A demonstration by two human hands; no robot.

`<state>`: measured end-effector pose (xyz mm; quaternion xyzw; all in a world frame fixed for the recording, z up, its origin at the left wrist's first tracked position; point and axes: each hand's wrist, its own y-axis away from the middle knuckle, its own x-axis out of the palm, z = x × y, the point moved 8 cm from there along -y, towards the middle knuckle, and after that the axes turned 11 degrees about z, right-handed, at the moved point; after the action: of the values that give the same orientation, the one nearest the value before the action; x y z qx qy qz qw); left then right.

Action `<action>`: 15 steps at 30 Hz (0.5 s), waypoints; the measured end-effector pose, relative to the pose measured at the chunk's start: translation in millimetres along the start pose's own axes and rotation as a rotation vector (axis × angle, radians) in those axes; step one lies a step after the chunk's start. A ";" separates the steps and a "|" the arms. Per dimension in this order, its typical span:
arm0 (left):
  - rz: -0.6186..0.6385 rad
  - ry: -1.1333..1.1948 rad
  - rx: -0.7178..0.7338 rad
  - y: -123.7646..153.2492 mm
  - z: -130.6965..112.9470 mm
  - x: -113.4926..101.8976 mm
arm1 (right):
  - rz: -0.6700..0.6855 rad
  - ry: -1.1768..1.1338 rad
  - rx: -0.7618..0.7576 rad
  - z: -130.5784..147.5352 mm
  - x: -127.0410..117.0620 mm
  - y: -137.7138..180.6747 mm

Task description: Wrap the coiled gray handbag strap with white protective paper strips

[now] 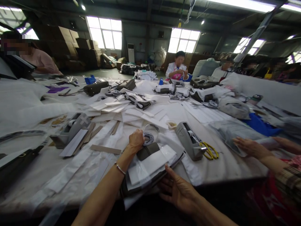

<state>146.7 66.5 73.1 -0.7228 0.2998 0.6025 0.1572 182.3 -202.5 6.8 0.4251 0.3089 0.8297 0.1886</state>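
A dark bag lies tilted at the table's front edge, with white sheets and clear plastic on top of it. On its far end rests a small dark pouch-like piece. Beyond that sits a grey coiled strap. My left hand is closed at the coil's left side, its fingertips partly hidden. At the bag's near right edge is my right hand, thumb on top and fingers underneath.
Grey tape dispensers stand left and right, with yellow-handled scissors beside the right one. Cardboard strips and white sheets cover the table. A co-worker's hands handle a plastic-wrapped item at right. Other people sit around the table.
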 end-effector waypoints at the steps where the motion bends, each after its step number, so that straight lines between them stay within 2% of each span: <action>1: -0.027 -0.011 0.006 8.2 -3.7 -4.4 | 0.013 -0.005 -0.017 0.1 3.4 -0.8; 5: -0.166 -0.047 0.036 42.4 -16.7 -28.9 | 0.074 -0.040 -0.077 -4.9 9.6 -8.5; 10: -0.280 -0.100 0.150 74.0 -33.3 -64.4 | 0.083 -0.055 -0.100 -13.6 -2.3 -24.0; 13: -0.375 -0.162 0.169 74.6 -37.9 -97.5 | 0.126 -0.090 -0.167 -0.1 -3.8 -19.1; 15: -0.437 -0.192 0.158 61.2 -42.8 -127.8 | 0.118 -0.078 -0.261 25.4 -6.0 -7.7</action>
<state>129.8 25.3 214.2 -0.6956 0.1662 0.5947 0.3673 207.0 -191.3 9.5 0.4464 0.1651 0.8553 0.2049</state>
